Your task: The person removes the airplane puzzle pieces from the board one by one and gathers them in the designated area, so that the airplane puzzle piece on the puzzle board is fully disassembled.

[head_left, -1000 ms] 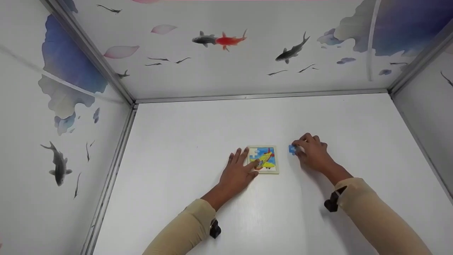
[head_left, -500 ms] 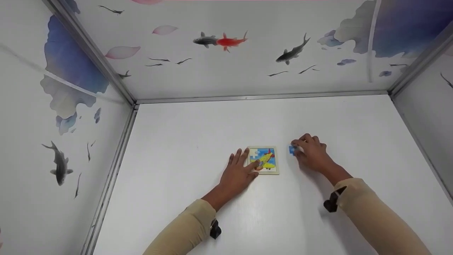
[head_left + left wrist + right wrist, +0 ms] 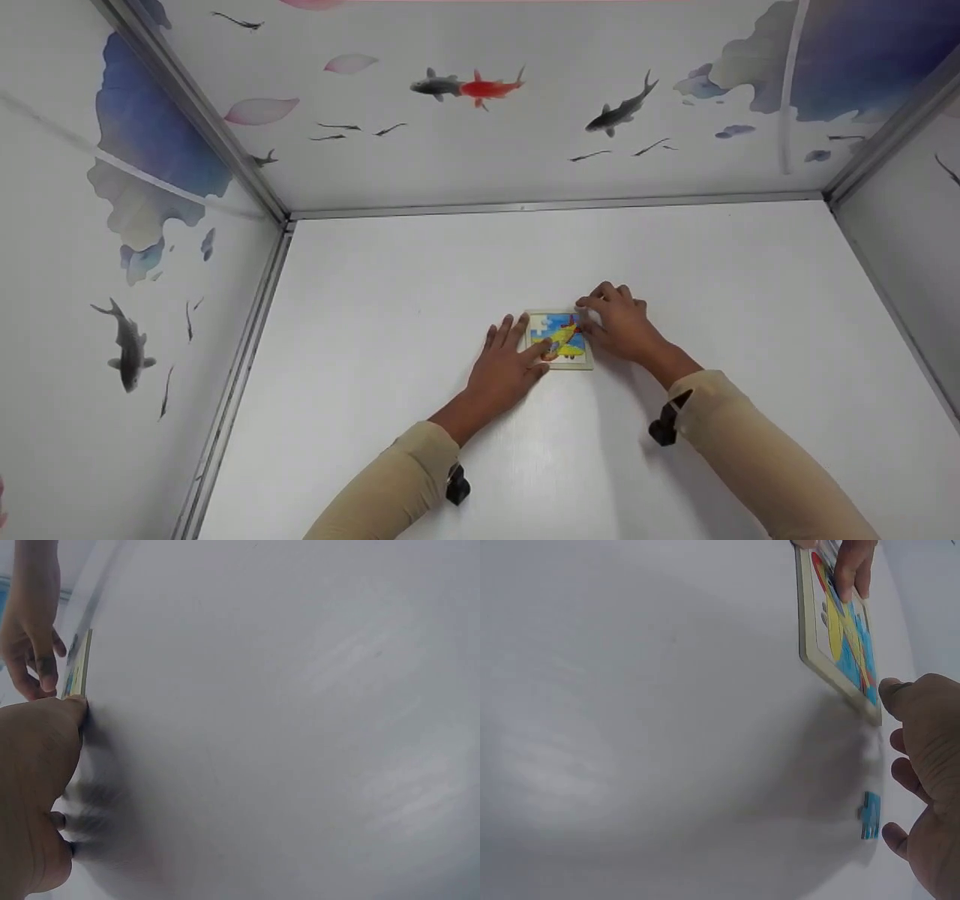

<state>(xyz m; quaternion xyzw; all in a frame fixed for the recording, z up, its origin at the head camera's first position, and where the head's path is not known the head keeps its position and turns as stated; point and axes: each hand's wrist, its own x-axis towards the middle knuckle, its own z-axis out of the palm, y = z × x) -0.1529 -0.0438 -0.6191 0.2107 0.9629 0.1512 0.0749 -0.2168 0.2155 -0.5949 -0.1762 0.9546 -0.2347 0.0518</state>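
A small wooden jigsaw puzzle in a pale frame shows a yellow airplane on blue sky; its top left spot is bare. My left hand lies spread at its left side, index finger on the picture and thumb at the lower edge. My right hand is at the upper right corner, with thumb and index fingertips close to the frame and nothing visible between them. Below this hand, in the right wrist view, a loose blue puzzle piece lies on the table; the hand hides it in the head view.
The white table is bordered by metal rails and white wall panels printed with fish and petals. Black wrist cameras hang at both sleeves.
My right hand has moved left from the loose blue piece to the puzzle's upper right corner. The left hand has stayed in place on the puzzle.
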